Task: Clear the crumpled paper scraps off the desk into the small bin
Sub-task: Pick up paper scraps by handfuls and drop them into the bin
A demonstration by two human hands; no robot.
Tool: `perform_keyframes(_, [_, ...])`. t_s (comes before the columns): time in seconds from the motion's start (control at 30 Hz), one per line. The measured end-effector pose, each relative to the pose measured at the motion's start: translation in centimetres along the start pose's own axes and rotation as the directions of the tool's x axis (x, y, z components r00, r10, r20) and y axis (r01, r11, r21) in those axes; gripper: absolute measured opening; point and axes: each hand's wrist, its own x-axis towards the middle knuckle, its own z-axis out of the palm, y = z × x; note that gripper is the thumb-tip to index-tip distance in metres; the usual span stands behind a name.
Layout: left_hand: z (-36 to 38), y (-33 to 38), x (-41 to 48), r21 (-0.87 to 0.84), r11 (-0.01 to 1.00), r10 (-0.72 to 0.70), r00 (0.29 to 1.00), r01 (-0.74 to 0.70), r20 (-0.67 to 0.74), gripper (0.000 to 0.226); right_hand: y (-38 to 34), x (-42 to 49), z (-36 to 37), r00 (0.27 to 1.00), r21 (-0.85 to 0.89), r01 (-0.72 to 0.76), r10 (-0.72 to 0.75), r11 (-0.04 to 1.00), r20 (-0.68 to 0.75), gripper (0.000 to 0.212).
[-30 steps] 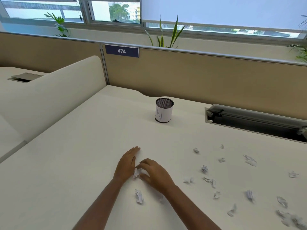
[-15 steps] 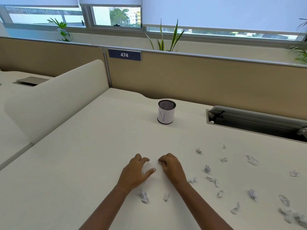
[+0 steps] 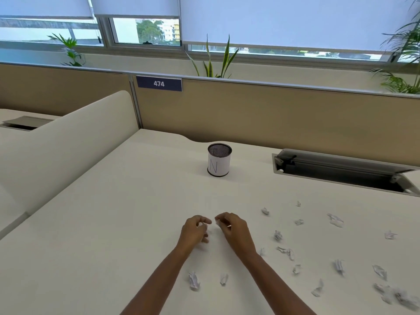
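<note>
A: Fingers point(image 3: 223, 218) of the right hand point(image 3: 236, 230): how do they lie?

B: Curled inward, tips drawn together. A small white scrap point(image 3: 217, 223) shows pinched at the tips, mostly hidden by them.

A: And the fingers point(image 3: 201, 220) of the left hand point(image 3: 193, 231)?

B: Also curled, with the thumb tip pointing toward the right hand. Whether they hold anything cannot be told. The two hands sit just beside each other, a narrow gap between the fingertips, low over the desk point(image 3: 113, 223).

A: Where are the other scraps?

B: A pair of scraps point(image 3: 193, 280) lies on the desk between the two forearms, nearer the viewer. The loose scraps point(image 3: 278, 235) are spread over the desk to the right of the right hand, out to the right edge of the view, where they blur.

A: And the bin?

B: The small bin point(image 3: 219, 160) stands upright beyond the hands, well apart from them: a mesh cylinder wrapped in white paper marked "N". To its right an open cable hatch point(image 3: 341, 173) is set in the desk. Behind both runs a tan partition point(image 3: 272, 114) with a label point(image 3: 159, 83) reading "474".
</note>
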Motion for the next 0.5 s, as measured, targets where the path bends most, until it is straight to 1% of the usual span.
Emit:
perform_keyframes(0.03, [0.4,0.6,0.2,-0.150,0.987,-0.064,0.998,0.065,0.016,0.024,-0.4,0.1,0.1,1.000,0.050,0.000,0.000,0.999,-0.011,0.012])
perform_keyframes(0.1, [0.9,1.8,0.5,-0.408,0.897,-0.142,0.984,0.173,0.106,0.026,-1.2,0.2,0.3,1.000,0.126,0.008,-0.006,0.992,-0.020,0.015])
perform_keyframes(0.17, [1.2,2.7,0.8,-0.558,0.789,-0.160,0.963,0.257,0.217,0.033,-1.7,0.4,0.5,0.999,0.137,0.031,-0.027,0.990,-0.027,0.018])
perform_keyframes(0.23, [1.4,3.2,1.3,-0.657,0.684,-0.180,0.946,0.318,0.270,0.037,-1.8,0.8,0.5,0.999,0.117,0.039,-0.035,0.992,-0.037,0.020])
perform_keyframes(0.33, [1.2,3.6,2.8,-0.754,0.544,-0.244,0.929,0.368,0.277,0.034,-1.5,1.4,0.1,0.995,0.155,0.061,-0.047,0.986,-0.089,0.020])
perform_keyframes(0.4, [0.9,3.9,4.1,-0.777,0.519,-0.296,0.927,0.357,0.229,0.029,-0.9,1.7,0.0,0.989,0.154,0.066,-0.045,0.986,-0.137,0.022])
perform_keyframes(0.5, [0.5,5.1,5.8,-0.810,0.497,-0.318,0.934,0.310,0.163,0.031,0.7,1.9,0.1,0.984,0.127,0.018,0.005,0.992,-0.181,0.015])
